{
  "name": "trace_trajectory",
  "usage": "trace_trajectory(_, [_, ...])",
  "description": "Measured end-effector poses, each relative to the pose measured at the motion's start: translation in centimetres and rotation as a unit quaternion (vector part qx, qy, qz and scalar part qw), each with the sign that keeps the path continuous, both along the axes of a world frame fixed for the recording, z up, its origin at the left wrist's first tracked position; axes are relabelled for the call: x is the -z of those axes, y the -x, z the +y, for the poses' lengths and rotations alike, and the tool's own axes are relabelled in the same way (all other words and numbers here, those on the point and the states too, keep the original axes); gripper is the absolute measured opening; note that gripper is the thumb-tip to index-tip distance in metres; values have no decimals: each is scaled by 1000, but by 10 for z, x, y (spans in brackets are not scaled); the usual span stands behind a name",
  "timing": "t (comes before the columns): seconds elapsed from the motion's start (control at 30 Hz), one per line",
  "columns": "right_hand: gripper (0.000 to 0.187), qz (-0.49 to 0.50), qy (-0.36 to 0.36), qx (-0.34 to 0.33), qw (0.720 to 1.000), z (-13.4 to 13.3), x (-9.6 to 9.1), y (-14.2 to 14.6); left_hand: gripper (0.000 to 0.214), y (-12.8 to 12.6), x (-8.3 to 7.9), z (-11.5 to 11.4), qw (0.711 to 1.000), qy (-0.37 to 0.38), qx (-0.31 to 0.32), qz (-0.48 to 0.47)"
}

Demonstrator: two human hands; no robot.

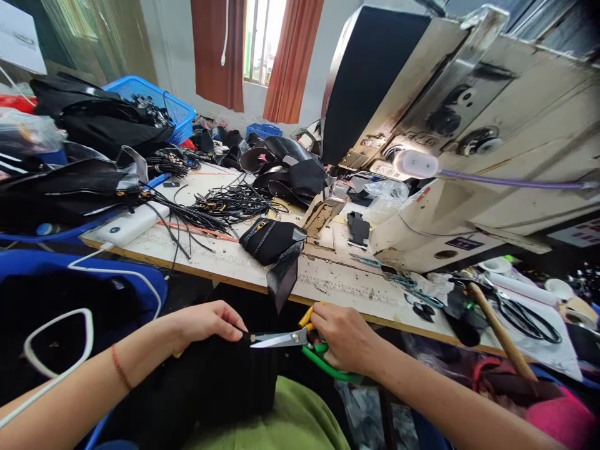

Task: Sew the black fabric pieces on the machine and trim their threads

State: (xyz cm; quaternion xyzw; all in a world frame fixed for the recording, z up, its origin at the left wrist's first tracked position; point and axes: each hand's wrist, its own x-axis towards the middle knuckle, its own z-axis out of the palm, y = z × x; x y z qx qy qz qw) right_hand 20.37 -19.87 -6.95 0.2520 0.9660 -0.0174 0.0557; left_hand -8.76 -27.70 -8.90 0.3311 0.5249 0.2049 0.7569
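Observation:
In front of my lap, my left hand (218,322) pinches a thin black strip between thumb and fingers. The strip's far end shows a small pale tip by the scissor blades. My right hand (344,337) grips scissors (284,339) with one yellow and one green handle. Their blades are parted and point left, at the strip's end; whether they touch it I cannot tell. Black fabric (234,381) hangs below my left hand over my lap. Above, a black pouch-like piece with a zipper (272,240) lies at the table's front edge, a flap hanging over.
A sewing machine (422,231) stands on the table (215,259). Black cords (234,203) lie in a heap, left of the machine. A white power strip (134,225) sits at the left. More scissors (522,315) and a wooden-handled tool (501,331) are at right.

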Motion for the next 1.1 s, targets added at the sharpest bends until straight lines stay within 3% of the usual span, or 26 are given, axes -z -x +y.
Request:
trace_trajectory(0.3, [11,-36,19,-80,996,12,-1,0,21,-5,4,-1,1000,3,3,-27])
trace_trajectory(0.57, [12,-28,-15,-45,998,11,-3,3,20,-4,-1,1,1000,10,-1,-18])
trace_trajectory(0.77, [13,-19,12,-52,998,9,5,1,20,-5,-2,2,1000,7,7,-14])
trace_trajectory(1.0, [12,115,82,21,990,-2,25,-7,20,5,5,3,999,-33,29,9])
trace_trajectory(1.07, [22,198,158,70,965,-14,27,-2,20,10,3,3,997,-68,39,23])
trace_trajectory(1.1, [23,244,233,102,936,-22,28,3,19,11,0,3,994,-91,45,32])
